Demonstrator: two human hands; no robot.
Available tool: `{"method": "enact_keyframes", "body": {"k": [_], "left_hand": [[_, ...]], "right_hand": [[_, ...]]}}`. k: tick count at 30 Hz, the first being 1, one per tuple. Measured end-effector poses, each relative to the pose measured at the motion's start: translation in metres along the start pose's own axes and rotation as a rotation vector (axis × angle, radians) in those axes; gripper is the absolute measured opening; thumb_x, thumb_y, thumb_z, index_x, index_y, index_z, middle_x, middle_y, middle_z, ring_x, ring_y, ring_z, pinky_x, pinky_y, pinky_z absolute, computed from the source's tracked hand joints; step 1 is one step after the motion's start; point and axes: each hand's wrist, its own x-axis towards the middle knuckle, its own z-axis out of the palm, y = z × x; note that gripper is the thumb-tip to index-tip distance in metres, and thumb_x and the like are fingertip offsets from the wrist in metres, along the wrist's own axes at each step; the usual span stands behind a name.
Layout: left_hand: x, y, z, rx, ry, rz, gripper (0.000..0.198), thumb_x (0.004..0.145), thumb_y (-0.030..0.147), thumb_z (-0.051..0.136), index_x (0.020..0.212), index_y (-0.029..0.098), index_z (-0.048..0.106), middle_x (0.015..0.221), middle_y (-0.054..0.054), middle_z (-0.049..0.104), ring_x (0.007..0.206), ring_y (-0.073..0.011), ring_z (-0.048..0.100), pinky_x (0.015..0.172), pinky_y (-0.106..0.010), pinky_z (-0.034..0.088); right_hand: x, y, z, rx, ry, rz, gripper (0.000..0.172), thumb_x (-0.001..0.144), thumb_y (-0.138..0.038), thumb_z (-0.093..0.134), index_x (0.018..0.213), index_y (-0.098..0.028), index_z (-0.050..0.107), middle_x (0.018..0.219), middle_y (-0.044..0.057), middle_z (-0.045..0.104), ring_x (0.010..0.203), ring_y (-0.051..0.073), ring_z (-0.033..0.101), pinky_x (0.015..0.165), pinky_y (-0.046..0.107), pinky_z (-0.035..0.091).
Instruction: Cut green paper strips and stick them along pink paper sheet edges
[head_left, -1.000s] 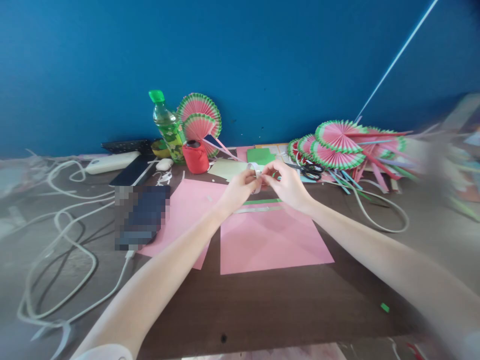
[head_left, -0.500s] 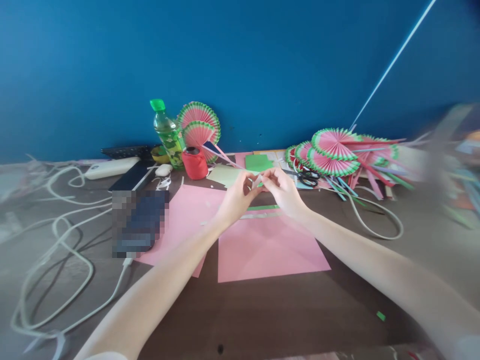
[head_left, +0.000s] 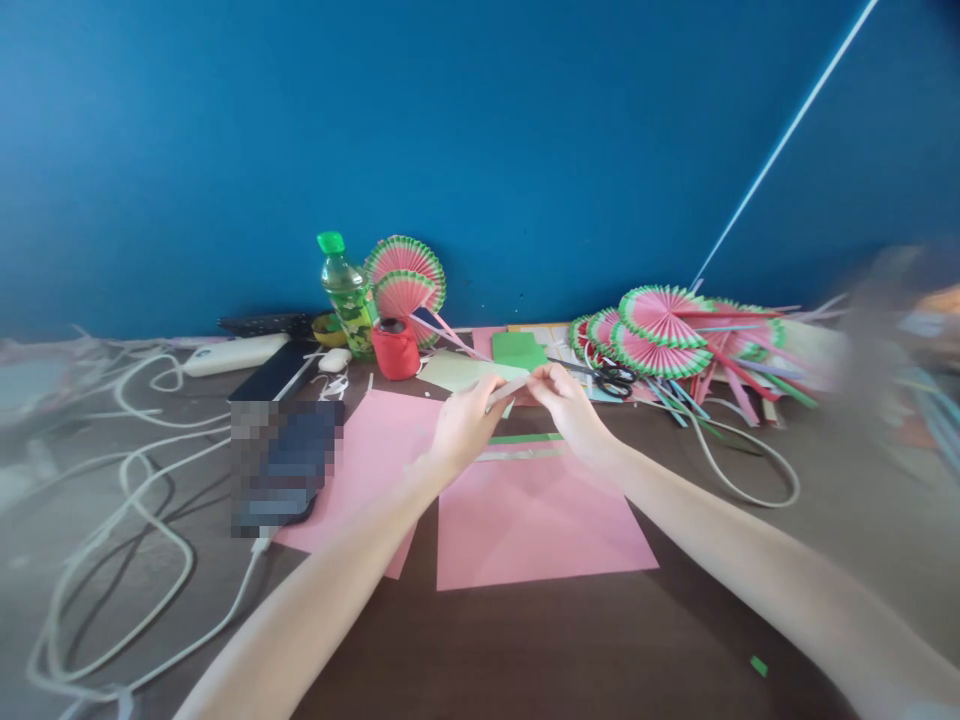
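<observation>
Between my two hands a small pale strip (head_left: 509, 390) is pinched above the paper. My left hand (head_left: 471, 418) has its fingers closed on the strip's left part. The fingers of my right hand (head_left: 564, 405) are pressed together at its right end. Below lies a pink sheet (head_left: 540, 530) with a green strip (head_left: 529, 438) and a whitish strip (head_left: 521, 453) along its far edge. Another pink sheet (head_left: 382, 450) lies to the left, partly under my left forearm. Pale green paper (head_left: 454, 370) and green paper pieces (head_left: 519, 349) are behind my hands.
At the back left stand a bottle (head_left: 348, 300), a red container (head_left: 396, 350) and a paper fan (head_left: 409, 262). Black scissors (head_left: 615, 379) and piled paper fans (head_left: 664, 320) are at the right. A phone (head_left: 289, 465) and white cables (head_left: 184, 550) lie left.
The view has tilted up slightly, so the scene sits lower. More of the pale strip now shows between my hands, and my fingers have shifted along it.
</observation>
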Motion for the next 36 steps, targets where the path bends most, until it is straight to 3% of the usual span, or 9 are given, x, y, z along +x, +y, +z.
{"method": "enact_keyframes", "body": {"k": [4, 7, 9, 12, 15, 19, 23, 31, 36], "left_hand": [[0.001, -0.004, -0.002, 0.113, 0.022, -0.002, 0.021, 0.084, 0.035, 0.046, 0.094, 0.022, 0.059, 0.083, -0.003, 0.066, 0.075, -0.0182, 0.060, 0.063, -0.025, 0.037], [0.003, -0.006, -0.004, 0.139, 0.050, -0.044, 0.024, 0.084, 0.037, 0.045, 0.096, 0.023, 0.060, 0.085, -0.003, 0.068, 0.076, -0.0192, 0.061, 0.065, -0.025, 0.037], [0.005, -0.008, -0.006, 0.146, 0.060, -0.065, 0.026, 0.084, 0.038, 0.045, 0.098, 0.024, 0.061, 0.088, -0.004, 0.068, 0.077, -0.0200, 0.061, 0.066, -0.026, 0.038], [0.009, -0.013, -0.009, 0.144, 0.047, -0.049, 0.028, 0.082, 0.041, 0.045, 0.099, 0.025, 0.062, 0.090, -0.004, 0.069, 0.079, -0.0210, 0.061, 0.069, -0.027, 0.038], [0.012, -0.016, -0.012, 0.080, -0.045, 0.001, 0.029, 0.081, 0.044, 0.046, 0.096, 0.025, 0.063, 0.085, -0.002, 0.069, 0.077, -0.0199, 0.061, 0.068, -0.026, 0.039], [0.013, -0.017, -0.017, -0.001, -0.137, 0.024, 0.027, 0.078, 0.043, 0.050, 0.092, 0.026, 0.064, 0.079, 0.000, 0.068, 0.073, -0.0189, 0.060, 0.067, -0.025, 0.039], [0.014, -0.016, -0.022, -0.096, -0.179, 0.024, 0.025, 0.076, 0.039, 0.053, 0.093, 0.025, 0.064, 0.065, 0.001, 0.068, 0.064, -0.0177, 0.059, 0.060, -0.023, 0.038], [0.020, -0.021, -0.029, -0.160, -0.218, -0.010, 0.027, 0.076, 0.041, 0.052, 0.091, 0.021, 0.062, 0.050, 0.004, 0.059, 0.049, -0.0137, 0.050, 0.050, -0.022, 0.032], [0.023, -0.026, -0.031, -0.092, -0.177, -0.022, 0.026, 0.074, 0.038, 0.054, 0.090, 0.021, 0.065, 0.048, 0.004, 0.057, 0.047, -0.0138, 0.050, 0.052, -0.024, 0.034]], "right_hand": [[0.006, -0.005, -0.006, -0.055, -0.011, 0.065, 0.020, 0.072, -0.036, 0.058, 0.074, -0.022, 0.044, 0.073, 0.001, 0.063, 0.073, 0.018, 0.064, 0.075, 0.038, 0.050], [0.018, -0.011, -0.026, -0.166, 0.041, 0.054, 0.020, 0.073, -0.033, 0.055, 0.080, -0.022, 0.040, 0.073, 0.001, 0.064, 0.075, 0.018, 0.064, 0.072, 0.037, 0.050], [0.029, -0.016, -0.048, -0.367, 0.044, 0.028, 0.019, 0.072, -0.030, 0.055, 0.082, -0.022, 0.042, 0.077, 0.002, 0.064, 0.078, 0.018, 0.063, 0.075, 0.036, 0.048], [0.042, -0.020, -0.088, -0.915, 0.062, 0.010, 0.010, 0.066, -0.014, 0.054, 0.074, -0.019, 0.050, 0.083, 0.006, 0.064, 0.085, 0.020, 0.061, 0.081, 0.034, 0.044], [0.048, -0.018, -0.119, -1.196, -0.001, 0.086, 0.024, 0.060, -0.007, 0.054, 0.081, -0.018, 0.053, 0.085, 0.008, 0.064, 0.078, 0.020, 0.061, 0.068, 0.028, 0.045], [0.047, -0.009, -0.133, -1.243, -0.159, 0.174, 0.027, 0.063, -0.016, 0.060, 0.090, -0.019, 0.053, 0.090, 0.009, 0.064, 0.063, 0.017, 0.060, 0.052, 0.024, 0.043], [0.045, -0.006, -0.130, -1.293, -0.174, 0.148, 0.027, 0.069, -0.017, 0.055, 0.095, -0.018, 0.051, 0.091, 0.009, 0.063, 0.052, 0.013, 0.056, 0.049, 0.024, 0.040], [0.045, -0.026, -0.130, -1.383, -0.158, 0.146, 0.025, 0.067, -0.019, 0.057, 0.092, -0.020, 0.056, 0.073, 0.004, 0.064, 0.065, 0.019, 0.060, 0.053, 0.025, 0.038], [0.045, -0.044, -0.134, -1.184, -0.108, 0.169, 0.033, 0.066, -0.020, 0.059, 0.098, -0.018, 0.059, 0.086, 0.006, 0.065, 0.075, 0.019, 0.061, 0.064, 0.027, 0.043]]}}
